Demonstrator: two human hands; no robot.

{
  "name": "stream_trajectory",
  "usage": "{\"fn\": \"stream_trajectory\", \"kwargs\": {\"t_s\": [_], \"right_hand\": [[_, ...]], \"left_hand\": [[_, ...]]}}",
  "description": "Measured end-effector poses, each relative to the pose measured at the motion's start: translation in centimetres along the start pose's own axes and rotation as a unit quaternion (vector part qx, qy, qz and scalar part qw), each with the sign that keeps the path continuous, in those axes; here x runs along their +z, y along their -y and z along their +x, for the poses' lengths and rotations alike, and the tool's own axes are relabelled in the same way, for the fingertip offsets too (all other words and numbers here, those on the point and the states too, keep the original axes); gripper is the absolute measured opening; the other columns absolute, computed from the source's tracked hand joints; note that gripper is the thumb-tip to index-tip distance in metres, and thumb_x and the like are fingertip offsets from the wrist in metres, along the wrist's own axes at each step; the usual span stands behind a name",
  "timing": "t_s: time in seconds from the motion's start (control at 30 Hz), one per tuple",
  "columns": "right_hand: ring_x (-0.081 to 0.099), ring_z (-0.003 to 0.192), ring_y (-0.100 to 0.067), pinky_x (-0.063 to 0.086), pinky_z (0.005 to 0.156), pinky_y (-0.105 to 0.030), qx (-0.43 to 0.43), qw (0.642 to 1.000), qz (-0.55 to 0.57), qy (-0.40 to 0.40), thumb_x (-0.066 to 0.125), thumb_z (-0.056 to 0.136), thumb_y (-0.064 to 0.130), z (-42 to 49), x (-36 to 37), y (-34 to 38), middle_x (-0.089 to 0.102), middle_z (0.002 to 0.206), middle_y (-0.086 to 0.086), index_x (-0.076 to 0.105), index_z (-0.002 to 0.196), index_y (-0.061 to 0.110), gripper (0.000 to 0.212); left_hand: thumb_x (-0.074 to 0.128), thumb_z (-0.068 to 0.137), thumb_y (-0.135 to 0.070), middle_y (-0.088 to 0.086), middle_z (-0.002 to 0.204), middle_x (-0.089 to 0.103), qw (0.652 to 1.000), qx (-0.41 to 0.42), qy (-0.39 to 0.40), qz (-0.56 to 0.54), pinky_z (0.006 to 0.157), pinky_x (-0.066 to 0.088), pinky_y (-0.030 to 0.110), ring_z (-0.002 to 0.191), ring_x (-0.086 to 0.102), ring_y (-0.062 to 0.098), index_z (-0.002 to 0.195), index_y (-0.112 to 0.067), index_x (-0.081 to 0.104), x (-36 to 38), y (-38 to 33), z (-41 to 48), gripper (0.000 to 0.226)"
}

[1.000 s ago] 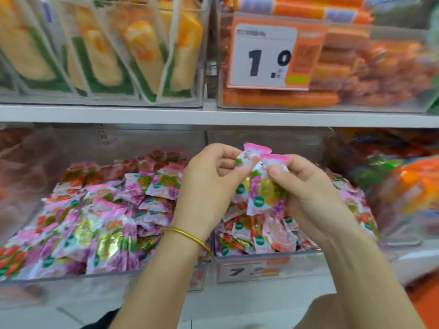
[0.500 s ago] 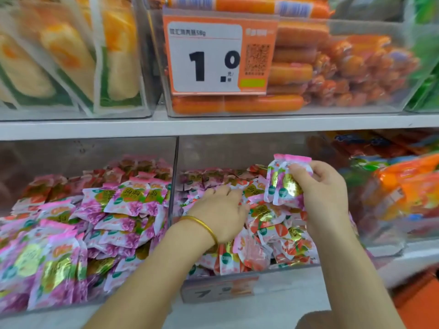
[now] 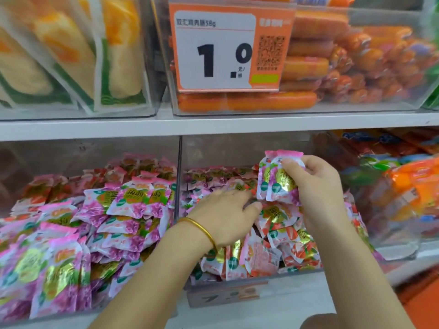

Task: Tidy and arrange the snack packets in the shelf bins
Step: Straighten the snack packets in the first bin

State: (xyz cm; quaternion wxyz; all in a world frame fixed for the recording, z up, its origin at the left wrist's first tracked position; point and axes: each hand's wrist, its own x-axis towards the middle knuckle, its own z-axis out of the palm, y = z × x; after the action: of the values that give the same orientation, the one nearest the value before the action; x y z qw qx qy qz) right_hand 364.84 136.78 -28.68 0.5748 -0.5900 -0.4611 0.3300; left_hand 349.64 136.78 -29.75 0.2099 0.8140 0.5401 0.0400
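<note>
The right hand [image 3: 318,188] pinches two glossy foil-and-plastic snack packets [image 3: 276,180] between thumb and curled fingers. They stand upright, long axis vertical, with the crimped pink seals on top and the printed purple faces toward the camera, above the right part of the clear plastic middle bin [image 3: 228,148]. The left hand [image 3: 223,217], wearing a smooth gold bangle [image 3: 202,227], lies palm down with relaxed fingers on the crinkled red-printed packets [image 3: 280,224] heaped in that bin. The neighbouring left bin [image 3: 71,150] holds pillow-shaped purple packets [image 3: 133,203] lying at mixed angles.
</note>
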Motion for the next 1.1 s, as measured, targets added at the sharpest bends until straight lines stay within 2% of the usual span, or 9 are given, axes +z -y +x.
{"fn": "stream_trajectory", "kwargs": {"t_s": [0.13,0.27,0.37,0.47,0.67,0.77,0.83,1.03,1.1], "right_hand": [[0.054,0.067,-0.022,0.046,0.063,-0.04,-0.021,0.998,-0.052,0.015,0.065,0.082,0.02,2.2,2.1,1.4,0.059,0.072,-0.01,0.06,0.074,0.008,0.014],[0.055,0.08,-0.02,0.036,0.066,-0.026,-0.004,0.981,-0.173,0.089,0.062,0.088,0.019,5.6,7.6,1.3,0.058,0.087,-0.012,0.06,0.081,0.009,0.012],[0.061,0.104,-0.029,0.042,0.075,-0.029,0.006,0.946,-0.28,0.166,0.058,0.09,0.022,6.8,12.4,0.2,0.064,0.112,-0.019,0.064,0.098,0.002,0.022],[0.06,0.111,-0.026,0.049,0.092,-0.031,0.032,0.925,-0.305,0.224,0.059,0.09,0.019,7.1,14.6,-0.5,0.062,0.124,-0.008,0.065,0.115,0.01,0.027],[0.064,0.09,-0.021,0.047,0.067,-0.022,0.001,0.918,-0.347,0.192,0.059,0.09,0.022,8.1,13.2,-0.5,0.066,0.107,-0.005,0.067,0.109,0.008,0.024],[0.055,0.111,-0.031,0.049,0.081,-0.034,-0.042,0.853,-0.491,0.171,0.06,0.089,0.037,7.8,12.9,-1.1,0.058,0.119,-0.013,0.058,0.115,0.006,0.041],[0.048,0.119,-0.032,0.047,0.094,-0.04,-0.095,0.828,-0.531,0.157,0.057,0.091,0.032,7.4,12.2,-0.6,0.055,0.125,-0.011,0.058,0.119,0.01,0.036],[0.056,0.108,-0.027,0.046,0.094,-0.033,-0.189,0.715,-0.55,0.388,0.045,0.097,0.023,5.5,11.3,0.0,0.061,0.125,-0.005,0.066,0.117,0.016,0.03],[0.055,0.114,-0.025,0.044,0.095,-0.029,-0.177,0.743,-0.526,0.375,0.043,0.098,0.02,5.2,10.6,0.8,0.059,0.13,-0.003,0.064,0.12,0.018,0.03]], "left_hand": [[0.014,0.096,-0.047,-0.003,0.149,0.034,0.994,0.014,-0.062,0.087,0.116,0.007,0.042,0.143,0.014,0.018,0.134,-0.024,0.045,-0.8,-0.7,-2.3,0.054],[0.021,0.081,-0.045,0.004,0.111,0.066,0.955,-0.004,-0.229,0.188,0.105,0.029,0.055,0.119,0.053,0.026,0.1,-0.016,0.07,-2.5,1.1,-4.0,0.06],[0.014,0.086,-0.051,0.003,0.143,0.041,0.963,-0.071,-0.21,0.152,0.114,0.011,0.048,0.138,0.026,0.022,0.13,-0.021,0.049,-3.1,3.1,-4.5,0.064],[0.028,0.093,-0.051,-0.003,0.154,0.014,0.973,-0.095,-0.2,0.067,0.117,0.001,0.04,0.142,0.007,0.017,0.143,-0.027,0.024,-2.9,4.5,-4.4,0.056],[0.04,0.089,-0.044,-0.006,0.154,0.011,0.971,-0.078,-0.224,-0.033,0.118,0.006,0.042,0.142,0.008,0.013,0.144,-0.026,0.019,-2.0,4.9,-4.2,0.062],[0.042,0.089,-0.042,-0.006,0.155,0.01,0.97,-0.07,-0.229,-0.049,0.117,0.01,0.042,0.142,0.007,0.012,0.144,-0.025,0.018,-1.8,5.0,-4.2,0.063],[0.043,0.089,-0.041,-0.006,0.155,0.009,0.969,-0.067,-0.232,-0.055,0.116,0.011,0.041,0.142,0.006,0.012,0.145,-0.024,0.018,-1.7,5.0,-4.1,0.064],[0.035,0.085,-0.039,-0.006,0.155,0.008,0.966,-0.072,-0.234,-0.078,0.117,0.008,0.04,0.142,0.005,0.011,0.145,-0.023,0.019,-1.8,4.9,-4.1,0.064],[0.026,0.079,-0.039,-0.005,0.155,0.013,0.965,-0.073,-0.236,-0.09,0.117,0.01,0.04,0.141,0.008,0.011,0.144,-0.023,0.022,-1.8,4.8,-4.2,0.067]]}}
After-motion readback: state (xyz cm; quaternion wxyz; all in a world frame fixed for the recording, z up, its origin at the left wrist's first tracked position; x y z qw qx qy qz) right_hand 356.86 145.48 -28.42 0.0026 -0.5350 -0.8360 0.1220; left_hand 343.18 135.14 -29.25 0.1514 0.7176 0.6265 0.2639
